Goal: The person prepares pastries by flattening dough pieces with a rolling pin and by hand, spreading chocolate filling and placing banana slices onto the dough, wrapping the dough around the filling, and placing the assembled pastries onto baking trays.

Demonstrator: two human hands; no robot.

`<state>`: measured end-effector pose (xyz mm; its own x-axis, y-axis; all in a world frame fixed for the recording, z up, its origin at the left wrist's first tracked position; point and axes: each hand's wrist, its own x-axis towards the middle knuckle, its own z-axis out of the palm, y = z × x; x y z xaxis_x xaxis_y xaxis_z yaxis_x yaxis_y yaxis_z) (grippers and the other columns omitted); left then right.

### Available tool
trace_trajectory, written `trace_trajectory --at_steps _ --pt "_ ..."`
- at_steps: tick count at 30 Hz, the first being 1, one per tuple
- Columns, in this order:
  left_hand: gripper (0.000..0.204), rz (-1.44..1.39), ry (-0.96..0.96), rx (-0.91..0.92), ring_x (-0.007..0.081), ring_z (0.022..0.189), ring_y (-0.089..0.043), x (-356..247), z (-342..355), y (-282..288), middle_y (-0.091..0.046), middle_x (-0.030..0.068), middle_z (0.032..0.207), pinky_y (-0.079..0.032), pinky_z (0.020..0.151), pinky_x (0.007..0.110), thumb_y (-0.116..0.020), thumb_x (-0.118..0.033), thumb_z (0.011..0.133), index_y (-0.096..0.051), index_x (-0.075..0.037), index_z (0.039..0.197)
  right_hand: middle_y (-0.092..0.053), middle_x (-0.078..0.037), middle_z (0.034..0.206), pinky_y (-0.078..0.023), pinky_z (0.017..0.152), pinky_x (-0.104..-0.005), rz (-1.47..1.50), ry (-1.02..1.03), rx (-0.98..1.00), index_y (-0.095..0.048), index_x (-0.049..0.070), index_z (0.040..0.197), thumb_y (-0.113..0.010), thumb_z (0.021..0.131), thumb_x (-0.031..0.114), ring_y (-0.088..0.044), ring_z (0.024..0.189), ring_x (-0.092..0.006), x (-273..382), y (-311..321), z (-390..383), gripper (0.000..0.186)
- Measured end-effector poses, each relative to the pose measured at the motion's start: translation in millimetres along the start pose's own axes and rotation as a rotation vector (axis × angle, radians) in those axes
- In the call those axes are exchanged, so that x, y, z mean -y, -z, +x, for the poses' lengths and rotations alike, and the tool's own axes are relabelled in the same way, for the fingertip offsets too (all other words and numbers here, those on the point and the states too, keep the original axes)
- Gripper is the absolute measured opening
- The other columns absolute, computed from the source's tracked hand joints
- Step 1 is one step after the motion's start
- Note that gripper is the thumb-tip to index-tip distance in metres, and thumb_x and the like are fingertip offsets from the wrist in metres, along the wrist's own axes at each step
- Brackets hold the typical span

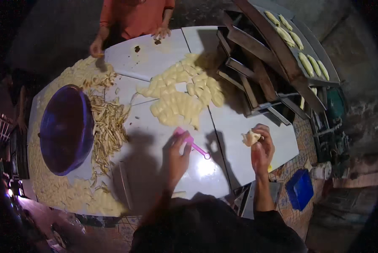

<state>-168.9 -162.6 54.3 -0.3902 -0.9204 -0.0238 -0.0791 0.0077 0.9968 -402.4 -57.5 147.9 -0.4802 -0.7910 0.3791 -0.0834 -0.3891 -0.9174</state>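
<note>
On the white tiled table (pixel 159 147), my left hand (pixel 177 158) is closed on a pink plastic tool (pixel 200 150). The tool has a broad end at my fingertips and a thin handle with a ring; its exact kind I cannot make out. Raised over the table's right side, my right hand (pixel 262 147) pinches a small pale piece of dough (pixel 251 138) between thumb and fingers. Just beyond my left hand lies a cluster of pale, flattened dough pieces (pixel 176 107). More dough pieces (pixel 203 84) spread behind it.
A large dark basin (pixel 66 130) stands at left, beside a heap of brownish strips (pixel 106 124). Metal trays (pixel 256 76) are stacked at far right, near a tray of long dough rolls (pixel 285 36). A blue container (pixel 299 189) sits lower right. Across the table is a person in orange (pixel 134 19).
</note>
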Motion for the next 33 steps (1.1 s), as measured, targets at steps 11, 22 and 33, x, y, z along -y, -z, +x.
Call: trace_trajectory --at_steps 11,22,33 --pt "0.017 0.065 0.067 -0.351 0.0191 0.101 -0.066 23 -134 37 -0.066 0.0129 0.115 -0.054 0.085 0.029 -0.051 0.001 0.102 -0.059 0.003 0.117 -0.053 -0.013 0.132 -0.047 0.098 -0.0321 -0.277 -0.224 0.481 -0.050 0.003 0.142 -0.059 0.097 0.006 -0.055 0.113 -0.0188 -42 -139 -129 0.046" --pt "0.045 0.621 -0.161 -0.465 0.0487 0.133 -0.044 60 -144 89 -0.047 0.0315 0.143 -0.039 0.109 0.052 -0.062 -0.003 0.089 -0.053 0.004 0.132 -0.058 -0.027 0.124 -0.046 0.103 -0.0463 -0.708 0.046 0.691 -0.052 -0.005 0.132 -0.058 0.090 0.006 -0.056 0.117 -0.0424 -100 -149 -148 0.044" --pt "0.096 1.128 -0.206 0.125 0.0395 0.144 -0.033 34 -151 77 -0.044 0.0237 0.150 -0.019 0.119 0.060 -0.066 -0.062 0.083 -0.036 -0.001 0.152 -0.051 -0.020 0.146 -0.030 0.118 -0.0522 -1.046 0.444 1.102 -0.053 -0.001 0.137 -0.061 0.092 0.023 -0.041 0.143 -0.0343 -94 -132 -141 0.052"
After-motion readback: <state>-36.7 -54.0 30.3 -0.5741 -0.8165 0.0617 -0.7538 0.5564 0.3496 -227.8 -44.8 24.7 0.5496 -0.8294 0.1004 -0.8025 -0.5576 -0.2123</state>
